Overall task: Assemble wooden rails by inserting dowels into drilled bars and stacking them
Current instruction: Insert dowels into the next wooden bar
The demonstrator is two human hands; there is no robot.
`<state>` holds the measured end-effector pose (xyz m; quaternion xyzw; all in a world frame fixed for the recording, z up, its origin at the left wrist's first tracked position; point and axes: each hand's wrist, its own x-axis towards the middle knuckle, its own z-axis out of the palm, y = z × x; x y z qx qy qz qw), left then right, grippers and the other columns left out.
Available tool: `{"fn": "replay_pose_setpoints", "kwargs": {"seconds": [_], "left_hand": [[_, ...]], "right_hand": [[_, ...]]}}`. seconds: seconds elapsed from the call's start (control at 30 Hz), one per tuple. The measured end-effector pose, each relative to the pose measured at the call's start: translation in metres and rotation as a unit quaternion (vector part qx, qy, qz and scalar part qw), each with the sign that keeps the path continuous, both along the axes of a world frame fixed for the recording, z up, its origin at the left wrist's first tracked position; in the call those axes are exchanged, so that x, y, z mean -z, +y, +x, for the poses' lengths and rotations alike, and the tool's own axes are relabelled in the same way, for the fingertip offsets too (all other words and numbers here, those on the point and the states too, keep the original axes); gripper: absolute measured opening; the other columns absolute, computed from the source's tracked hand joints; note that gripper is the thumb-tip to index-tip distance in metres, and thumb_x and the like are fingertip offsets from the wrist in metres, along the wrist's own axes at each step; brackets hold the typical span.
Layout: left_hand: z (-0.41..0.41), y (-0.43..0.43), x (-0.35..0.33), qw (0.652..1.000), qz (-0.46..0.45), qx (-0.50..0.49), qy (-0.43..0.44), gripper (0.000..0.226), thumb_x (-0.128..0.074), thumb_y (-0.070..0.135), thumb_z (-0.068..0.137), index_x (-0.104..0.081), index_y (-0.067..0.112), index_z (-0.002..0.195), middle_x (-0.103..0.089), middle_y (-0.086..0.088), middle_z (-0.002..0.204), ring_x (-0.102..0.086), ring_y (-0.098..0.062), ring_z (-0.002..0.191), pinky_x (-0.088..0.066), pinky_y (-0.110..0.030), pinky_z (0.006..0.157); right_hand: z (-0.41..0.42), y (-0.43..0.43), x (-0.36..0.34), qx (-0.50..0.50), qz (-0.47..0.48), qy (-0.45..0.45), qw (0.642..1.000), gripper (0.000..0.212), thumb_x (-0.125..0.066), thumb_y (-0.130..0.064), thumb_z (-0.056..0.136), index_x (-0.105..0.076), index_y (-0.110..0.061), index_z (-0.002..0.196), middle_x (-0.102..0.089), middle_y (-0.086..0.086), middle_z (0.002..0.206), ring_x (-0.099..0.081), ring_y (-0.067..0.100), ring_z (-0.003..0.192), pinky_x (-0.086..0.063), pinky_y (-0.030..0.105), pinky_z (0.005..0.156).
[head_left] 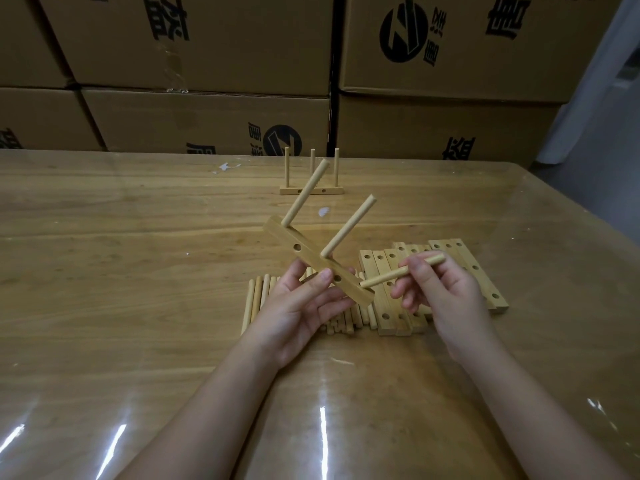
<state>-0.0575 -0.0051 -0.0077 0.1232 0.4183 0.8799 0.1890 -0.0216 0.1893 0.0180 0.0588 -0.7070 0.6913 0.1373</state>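
Observation:
My left hand grips a drilled wooden bar, held tilted above the table. Two dowels stand out of the bar, pointing up and to the right. My right hand pinches a third dowel whose left tip touches the bar's near end. Under my hands lie a pile of loose dowels and a row of drilled bars. A finished rail with three upright dowels stands farther back on the table.
The wooden table has a glossy clear cover. Stacked cardboard boxes form a wall right behind its far edge. The table's right edge runs diagonally near a pale wall.

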Motion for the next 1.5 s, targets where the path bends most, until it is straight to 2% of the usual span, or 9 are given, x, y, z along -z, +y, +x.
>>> {"fn": "replay_pose_setpoints", "kwargs": {"seconds": [0.33, 0.47, 0.67, 0.97, 1.2, 1.37, 1.43, 1.5], "left_hand": [[0.000, 0.001, 0.003, 0.999, -0.035, 0.019, 0.013, 0.043, -0.072, 0.020, 0.073, -0.059, 0.019, 0.113, -0.069, -0.017, 0.109, -0.069, -0.030, 0.096, -0.057, -0.033, 0.076], [0.001, 0.002, 0.003, 0.999, -0.043, 0.028, 0.015, 0.047, -0.073, 0.019, 0.073, -0.056, 0.017, 0.117, -0.069, -0.019, 0.111, -0.068, -0.031, 0.097, -0.057, -0.039, 0.083], [0.002, 0.002, 0.001, 0.999, -0.040, 0.030, 0.009, 0.047, -0.073, 0.019, 0.072, -0.057, 0.018, 0.117, -0.069, -0.019, 0.110, -0.070, -0.030, 0.094, -0.059, -0.034, 0.078], [0.004, 0.003, -0.002, 0.998, -0.047, 0.035, 0.015, 0.047, -0.070, 0.018, 0.074, -0.054, 0.015, 0.118, -0.070, -0.018, 0.107, -0.070, -0.029, 0.092, -0.058, -0.035, 0.079], [0.004, 0.002, -0.002, 0.999, -0.013, 0.031, -0.001, 0.041, -0.069, 0.017, 0.076, -0.056, 0.016, 0.114, -0.069, -0.019, 0.109, -0.068, -0.031, 0.099, -0.057, -0.034, 0.078], [0.002, 0.001, -0.001, 1.000, 0.018, 0.010, -0.011, 0.034, -0.069, 0.017, 0.076, -0.058, 0.013, 0.108, -0.069, -0.020, 0.108, -0.068, -0.031, 0.101, -0.056, -0.033, 0.079], [0.002, 0.000, -0.001, 1.000, 0.025, 0.006, -0.017, 0.037, -0.071, 0.017, 0.075, -0.056, 0.012, 0.108, -0.069, -0.020, 0.109, -0.067, -0.031, 0.103, -0.056, -0.032, 0.079], [0.001, 0.000, -0.001, 1.000, 0.023, 0.001, -0.018, 0.039, -0.072, 0.017, 0.074, -0.054, 0.011, 0.108, -0.069, -0.020, 0.108, -0.067, -0.031, 0.103, -0.056, -0.031, 0.079]], "right_hand": [[0.003, -0.001, -0.003, 0.011, 0.069, 0.035, 0.997, 0.023, -0.051, -0.035, 0.083, -0.057, -0.013, 0.085, -0.064, 0.000, 0.063, -0.058, 0.011, 0.055, -0.048, 0.019, 0.052], [0.004, -0.002, -0.004, 0.009, 0.076, 0.036, 0.996, 0.024, -0.050, -0.036, 0.083, -0.058, -0.013, 0.085, -0.064, -0.001, 0.062, -0.058, 0.009, 0.055, -0.048, 0.017, 0.052], [0.004, -0.003, -0.004, 0.008, 0.088, 0.040, 0.995, 0.024, -0.051, -0.038, 0.082, -0.058, -0.015, 0.083, -0.063, -0.001, 0.062, -0.058, 0.008, 0.055, -0.049, 0.019, 0.054], [0.006, -0.006, -0.004, 0.006, 0.104, 0.049, 0.993, 0.025, -0.051, -0.041, 0.081, -0.058, -0.017, 0.081, -0.064, 0.001, 0.063, -0.058, 0.010, 0.055, -0.049, 0.022, 0.054], [0.006, -0.006, -0.001, -0.011, 0.088, 0.038, 0.995, 0.027, -0.052, -0.043, 0.081, -0.061, -0.019, 0.091, -0.065, 0.000, 0.065, -0.059, 0.009, 0.056, -0.049, 0.020, 0.054], [0.006, -0.008, 0.004, -0.041, 0.119, -0.003, 0.992, 0.033, -0.055, -0.049, 0.074, -0.062, -0.029, 0.099, -0.066, -0.003, 0.074, -0.060, 0.006, 0.063, -0.049, 0.016, 0.057], [0.007, -0.010, 0.006, -0.053, 0.140, -0.019, 0.989, 0.028, -0.057, -0.049, 0.073, -0.061, -0.036, 0.098, -0.066, -0.005, 0.080, -0.061, 0.009, 0.068, -0.050, 0.018, 0.059], [0.006, -0.012, 0.008, -0.051, 0.161, -0.022, 0.985, 0.017, -0.062, -0.039, 0.079, -0.061, -0.039, 0.096, -0.066, -0.006, 0.084, -0.061, 0.014, 0.073, -0.052, 0.020, 0.060]]}}
